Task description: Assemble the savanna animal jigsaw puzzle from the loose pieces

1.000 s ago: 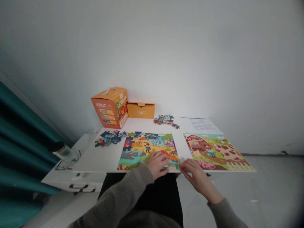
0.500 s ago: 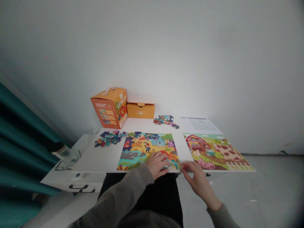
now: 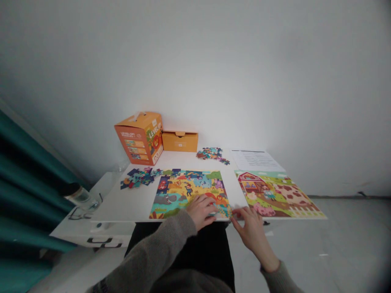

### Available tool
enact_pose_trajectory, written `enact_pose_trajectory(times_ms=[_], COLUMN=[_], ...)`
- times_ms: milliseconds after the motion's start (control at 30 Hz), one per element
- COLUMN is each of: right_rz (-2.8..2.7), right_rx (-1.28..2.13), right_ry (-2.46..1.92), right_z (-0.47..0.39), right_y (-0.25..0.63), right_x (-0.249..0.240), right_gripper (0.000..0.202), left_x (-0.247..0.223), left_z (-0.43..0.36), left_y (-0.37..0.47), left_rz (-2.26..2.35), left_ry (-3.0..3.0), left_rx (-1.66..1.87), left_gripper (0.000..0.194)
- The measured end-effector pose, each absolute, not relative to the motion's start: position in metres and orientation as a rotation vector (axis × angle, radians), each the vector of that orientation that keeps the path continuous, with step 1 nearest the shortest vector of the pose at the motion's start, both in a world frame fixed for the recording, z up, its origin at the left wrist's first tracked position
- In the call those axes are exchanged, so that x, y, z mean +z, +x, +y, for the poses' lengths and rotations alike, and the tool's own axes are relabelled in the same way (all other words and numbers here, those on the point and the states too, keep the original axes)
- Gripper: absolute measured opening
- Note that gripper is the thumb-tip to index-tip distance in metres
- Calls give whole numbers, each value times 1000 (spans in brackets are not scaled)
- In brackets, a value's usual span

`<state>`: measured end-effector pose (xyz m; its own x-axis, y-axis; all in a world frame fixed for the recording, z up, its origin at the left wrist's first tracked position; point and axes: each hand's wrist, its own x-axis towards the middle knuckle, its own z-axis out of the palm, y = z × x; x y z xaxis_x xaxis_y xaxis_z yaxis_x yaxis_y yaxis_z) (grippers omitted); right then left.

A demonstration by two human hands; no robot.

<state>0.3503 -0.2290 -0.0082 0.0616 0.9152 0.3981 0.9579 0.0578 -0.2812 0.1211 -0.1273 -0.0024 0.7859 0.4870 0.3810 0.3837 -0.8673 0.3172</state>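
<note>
An animal jigsaw puzzle (image 3: pixel 171 199) lies near the front edge of the white table. My left hand (image 3: pixel 201 211) rests on its lower right part, fingers spread and flat, covering some of the picture. At the puzzle's lower right corner, the thumb and forefinger of my right hand (image 3: pixel 248 224) pinch the corner piece (image 3: pixel 228 214) at the edge. Left of the puzzle is a pile of loose, dark-toned puzzle pieces (image 3: pixel 139 178). Another heap of loose pieces (image 3: pixel 210 153) lies behind it.
A farm picture puzzle (image 3: pixel 275 195) lies to the right, below a printed sheet (image 3: pixel 256 160). At the back left stand an orange puzzle box (image 3: pixel 139 140) and an orange drawer-like box (image 3: pixel 180 141). A bottle (image 3: pixel 82 196) and glasses (image 3: pixel 78 213) are on the lower left cabinet.
My right hand has shifted slightly left and stays at the puzzle's corner. My left hand keeps its place on the puzzle. The whole view has drifted a little.
</note>
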Motion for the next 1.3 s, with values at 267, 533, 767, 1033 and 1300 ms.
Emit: enact_pose_trajectory(times_ms=[267, 533, 767, 1033, 1300], right_rz=[-1847, -1838, -1820, -1926, -2017], right_rx=[-120, -155, -97, 3, 155], right_ry=[-1877, -1902, -1888, -1659, -1459], right_z=[-228, -228, -229, -221, -191], right_y=[349, 348, 351, 336, 307], right_x=[-9, -11, -9, 5, 17], right_gripper=[15, 13, 37, 43, 26], left_x=[-3, 1, 13, 46, 32], left_z=[-129, -129, -135, -124, -102], left_y=[121, 121, 120, 57, -38], left_rz=[705, 697, 759, 846, 1185], left_ry=[2742, 2744, 2558, 2429, 2362], left_rx=[695, 682, 876, 1177, 1195], left_gripper=[23, 20, 45, 17, 16])
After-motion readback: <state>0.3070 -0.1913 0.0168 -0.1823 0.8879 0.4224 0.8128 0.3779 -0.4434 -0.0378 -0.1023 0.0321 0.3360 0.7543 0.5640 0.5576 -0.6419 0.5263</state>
